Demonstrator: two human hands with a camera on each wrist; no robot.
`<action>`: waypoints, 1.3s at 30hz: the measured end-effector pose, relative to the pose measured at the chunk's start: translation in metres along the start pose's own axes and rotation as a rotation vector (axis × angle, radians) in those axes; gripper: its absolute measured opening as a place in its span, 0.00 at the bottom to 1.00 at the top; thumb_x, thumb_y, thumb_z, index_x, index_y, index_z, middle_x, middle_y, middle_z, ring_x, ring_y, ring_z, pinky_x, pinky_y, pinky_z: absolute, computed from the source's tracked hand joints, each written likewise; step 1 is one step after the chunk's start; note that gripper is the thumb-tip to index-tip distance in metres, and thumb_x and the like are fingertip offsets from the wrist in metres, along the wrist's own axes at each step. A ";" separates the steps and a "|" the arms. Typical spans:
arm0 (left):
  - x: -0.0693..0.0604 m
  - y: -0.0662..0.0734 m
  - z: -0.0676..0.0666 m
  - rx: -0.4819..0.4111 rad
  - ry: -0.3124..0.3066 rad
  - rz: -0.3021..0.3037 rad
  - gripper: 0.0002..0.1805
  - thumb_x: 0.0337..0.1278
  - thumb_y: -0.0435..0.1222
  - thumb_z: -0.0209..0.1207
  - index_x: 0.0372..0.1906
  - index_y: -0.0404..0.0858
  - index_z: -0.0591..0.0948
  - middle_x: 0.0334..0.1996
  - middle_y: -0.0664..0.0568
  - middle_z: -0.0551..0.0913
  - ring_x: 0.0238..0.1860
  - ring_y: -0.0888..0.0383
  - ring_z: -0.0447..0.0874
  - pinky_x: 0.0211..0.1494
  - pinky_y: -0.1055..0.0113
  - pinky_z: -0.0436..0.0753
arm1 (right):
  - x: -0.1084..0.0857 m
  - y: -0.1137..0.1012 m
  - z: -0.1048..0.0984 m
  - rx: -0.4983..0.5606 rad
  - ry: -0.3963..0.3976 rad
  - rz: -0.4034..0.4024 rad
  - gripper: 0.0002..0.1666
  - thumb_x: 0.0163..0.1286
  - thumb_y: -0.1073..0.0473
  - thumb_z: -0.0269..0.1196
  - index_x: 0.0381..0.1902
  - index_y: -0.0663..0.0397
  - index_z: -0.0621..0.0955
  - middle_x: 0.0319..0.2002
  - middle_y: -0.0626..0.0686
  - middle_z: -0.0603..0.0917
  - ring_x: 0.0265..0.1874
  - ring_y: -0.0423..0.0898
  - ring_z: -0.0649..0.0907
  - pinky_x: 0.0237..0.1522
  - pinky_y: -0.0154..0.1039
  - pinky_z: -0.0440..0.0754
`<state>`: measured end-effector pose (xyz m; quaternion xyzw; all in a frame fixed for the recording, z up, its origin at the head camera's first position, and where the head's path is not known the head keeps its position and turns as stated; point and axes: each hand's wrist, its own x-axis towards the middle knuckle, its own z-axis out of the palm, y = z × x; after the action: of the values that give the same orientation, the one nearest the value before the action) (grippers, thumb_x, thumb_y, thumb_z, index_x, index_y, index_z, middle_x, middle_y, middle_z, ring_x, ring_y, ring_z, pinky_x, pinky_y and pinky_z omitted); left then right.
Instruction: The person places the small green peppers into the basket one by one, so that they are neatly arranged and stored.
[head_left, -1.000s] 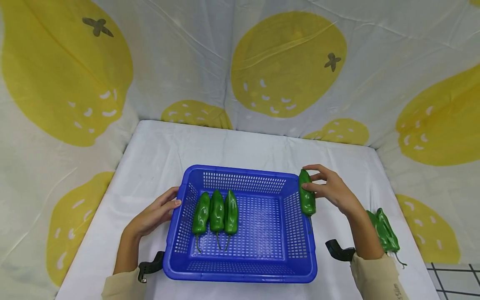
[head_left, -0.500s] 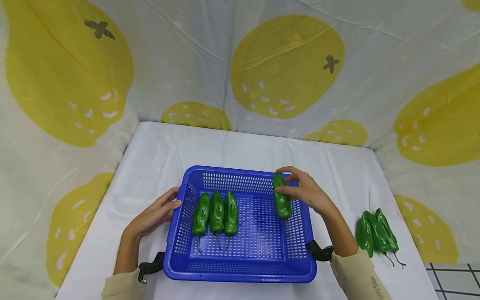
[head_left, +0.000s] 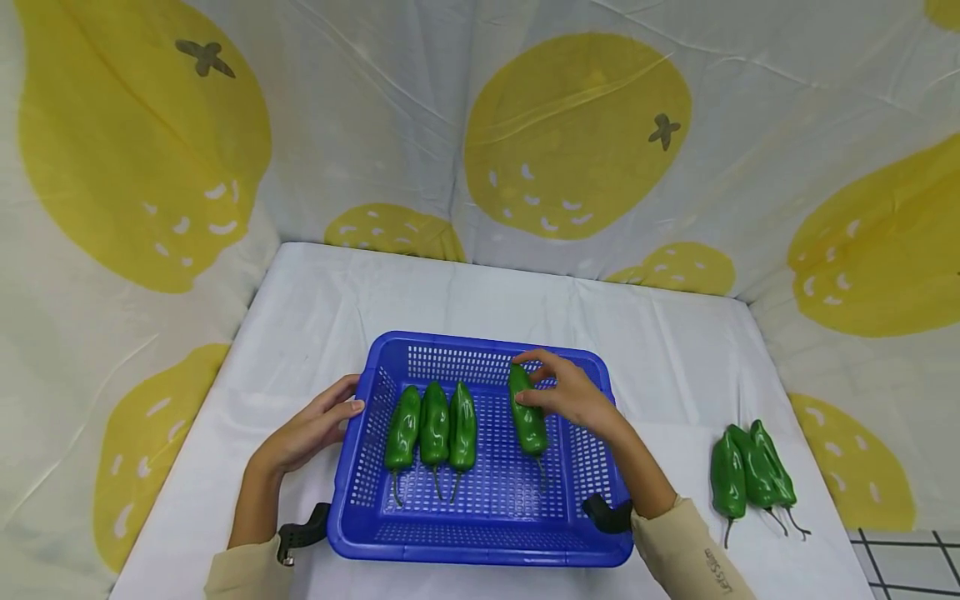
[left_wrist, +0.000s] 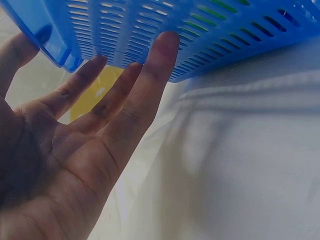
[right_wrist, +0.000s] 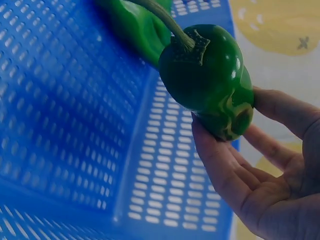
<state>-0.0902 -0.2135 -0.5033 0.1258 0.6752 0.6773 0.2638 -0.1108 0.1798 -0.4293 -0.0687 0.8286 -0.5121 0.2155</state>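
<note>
The right hand [head_left: 564, 395] pinches one green pepper [head_left: 529, 417] between thumb and curled fingers, the digits parted only by the pepper's body. This pepper is within the basket outline, right of centre, tip away from the person and thin stem towards them; whether it touches the floor cannot be determined. Its skin is smooth and glossy, its form long and tapering, with a rounded shoulder and a ridged, curved stem. Pale streaks show low on the skin in the right wrist view; mark or reflection cannot be determined.

The left hand [head_left: 315, 423] is spread, fingers nearly straight against the outer wall of the blue basket [head_left: 480, 554], thumb at the rim; the fingers do not wrap round it.

The basket appears to be moulded plastic, rectangular with rounded corners, a smooth raised rim and slotted walls and floor. Three similar peppers [head_left: 433, 423] lie side by side in its left half, stems towards the person. A second group of peppers [head_left: 756, 471] lies on the creased white cloth [head_left: 315, 308], right of the basket, stems thin and bent.
</note>
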 end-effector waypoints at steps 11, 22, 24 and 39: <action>0.001 0.001 -0.001 -0.001 -0.010 0.007 0.27 0.77 0.37 0.45 0.73 0.33 0.57 0.67 0.29 0.62 0.56 0.43 0.78 0.52 0.49 0.83 | 0.013 0.007 0.025 0.002 -0.006 0.020 0.32 0.61 0.67 0.70 0.64 0.59 0.74 0.44 0.66 0.80 0.34 0.53 0.85 0.30 0.44 0.87; 0.000 0.002 0.001 0.006 0.002 -0.011 0.28 0.77 0.38 0.45 0.73 0.32 0.57 0.67 0.29 0.62 0.56 0.42 0.78 0.52 0.49 0.83 | 0.023 0.014 0.044 -0.081 0.025 0.042 0.32 0.57 0.65 0.72 0.60 0.57 0.77 0.39 0.62 0.82 0.31 0.50 0.84 0.30 0.42 0.86; -0.001 0.002 0.001 0.006 0.006 -0.015 0.28 0.77 0.38 0.46 0.73 0.32 0.57 0.67 0.29 0.62 0.56 0.41 0.78 0.52 0.49 0.83 | 0.025 0.017 0.050 -0.101 0.026 0.048 0.32 0.57 0.65 0.72 0.60 0.58 0.77 0.38 0.61 0.83 0.30 0.50 0.84 0.30 0.42 0.85; 0.000 0.002 0.000 0.005 -0.002 -0.013 0.28 0.77 0.38 0.45 0.74 0.32 0.56 0.67 0.29 0.62 0.56 0.42 0.79 0.52 0.49 0.83 | 0.026 0.021 0.061 -0.112 0.005 0.017 0.34 0.58 0.67 0.71 0.63 0.60 0.74 0.36 0.61 0.82 0.29 0.49 0.83 0.28 0.41 0.86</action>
<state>-0.0900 -0.2135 -0.5015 0.1228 0.6773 0.6739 0.2685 -0.1062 0.1305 -0.4785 -0.0723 0.8570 -0.4632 0.2137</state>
